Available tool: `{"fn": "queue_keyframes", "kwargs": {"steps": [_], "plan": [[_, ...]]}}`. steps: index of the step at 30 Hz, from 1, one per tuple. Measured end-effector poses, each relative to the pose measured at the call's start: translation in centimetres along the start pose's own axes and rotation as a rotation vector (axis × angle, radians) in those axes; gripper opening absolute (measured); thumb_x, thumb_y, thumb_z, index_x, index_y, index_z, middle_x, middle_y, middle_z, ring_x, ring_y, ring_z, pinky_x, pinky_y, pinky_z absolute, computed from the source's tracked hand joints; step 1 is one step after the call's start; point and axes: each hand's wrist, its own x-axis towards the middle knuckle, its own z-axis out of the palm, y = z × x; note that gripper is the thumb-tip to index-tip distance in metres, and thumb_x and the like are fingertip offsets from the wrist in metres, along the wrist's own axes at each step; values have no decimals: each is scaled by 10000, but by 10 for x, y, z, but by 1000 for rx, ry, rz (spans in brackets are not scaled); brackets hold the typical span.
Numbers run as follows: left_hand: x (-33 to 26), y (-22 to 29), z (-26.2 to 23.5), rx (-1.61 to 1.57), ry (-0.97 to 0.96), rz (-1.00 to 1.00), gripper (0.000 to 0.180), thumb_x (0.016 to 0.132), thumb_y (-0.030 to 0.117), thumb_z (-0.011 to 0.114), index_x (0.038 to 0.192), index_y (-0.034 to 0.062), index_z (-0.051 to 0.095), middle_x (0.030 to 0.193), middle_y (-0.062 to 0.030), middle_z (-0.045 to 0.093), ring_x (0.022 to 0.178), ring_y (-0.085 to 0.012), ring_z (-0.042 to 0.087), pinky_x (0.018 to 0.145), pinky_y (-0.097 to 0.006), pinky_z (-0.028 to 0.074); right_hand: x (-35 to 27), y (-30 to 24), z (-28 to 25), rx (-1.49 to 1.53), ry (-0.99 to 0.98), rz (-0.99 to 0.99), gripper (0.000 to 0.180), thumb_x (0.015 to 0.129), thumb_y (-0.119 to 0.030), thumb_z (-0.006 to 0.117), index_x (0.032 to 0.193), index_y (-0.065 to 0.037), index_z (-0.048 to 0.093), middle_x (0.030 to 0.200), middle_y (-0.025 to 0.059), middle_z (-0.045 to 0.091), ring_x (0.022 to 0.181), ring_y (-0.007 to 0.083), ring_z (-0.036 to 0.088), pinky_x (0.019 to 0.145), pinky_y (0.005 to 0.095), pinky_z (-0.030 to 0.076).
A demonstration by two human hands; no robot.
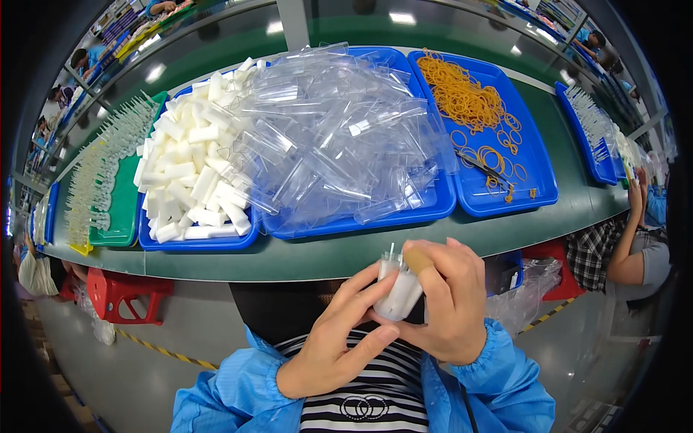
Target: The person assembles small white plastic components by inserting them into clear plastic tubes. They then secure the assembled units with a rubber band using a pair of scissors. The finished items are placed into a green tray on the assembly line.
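Holding a small clear-and-white bundle [399,297] between left hand [338,333] and right hand [455,307], wrists turned in, fingers bent, just beside the green desk [303,264].

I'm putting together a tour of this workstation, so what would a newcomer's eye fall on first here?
Probably the big heap of clear plastic pieces in the middle, flanked by white blocks on the left and orange rubber bands in the blue tray on the right. Next, at lower centre, the left hand and right hand hold a small white-and-clear object.
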Motion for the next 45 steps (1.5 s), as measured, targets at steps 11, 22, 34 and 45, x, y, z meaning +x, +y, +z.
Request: {"fn": "queue_keyframes", "kwargs": {"steps": [11,22,34,45], "plan": [[20,2,-7,-752,-146,-510,612,1031,402,489,1439,-37,364,1346,-185,534,1194,-314,598,1037,-432,480,3,7,-8,472,-43,114,737,614,-243,913,1236,-21,585,1274,118,605,1108,283,595,937,434,449],[24,-13,-3,-818,-327,-602,516,985,323,623,1362,6,469,1267,-88,566,1176,-154,554,979,-330,480,-5,21,-10,451,-148,-41,701,650,-220,851,1244,11,559,1218,163,648,1030,339,651,883,421,520],[74,-8,22,-752,-319,-673,289,916,129,702,1172,42,599,1140,-54,620,1085,-150,592,890,-295,508,15,53,-30,401,-132,-100,676,686,-329,837,1234,-5,610,1191,135,681,992,326,669,905,413,520],[85,2,17,-57,-246,-367,311,800,128,838,1020,15,650,984,-48,709,912,-93,650,835,-248,530,71,216,-44,-240,-94,94,105,822,-140,720,906,-81,695,903,60,654,881,264,597,767,390,450]]}}
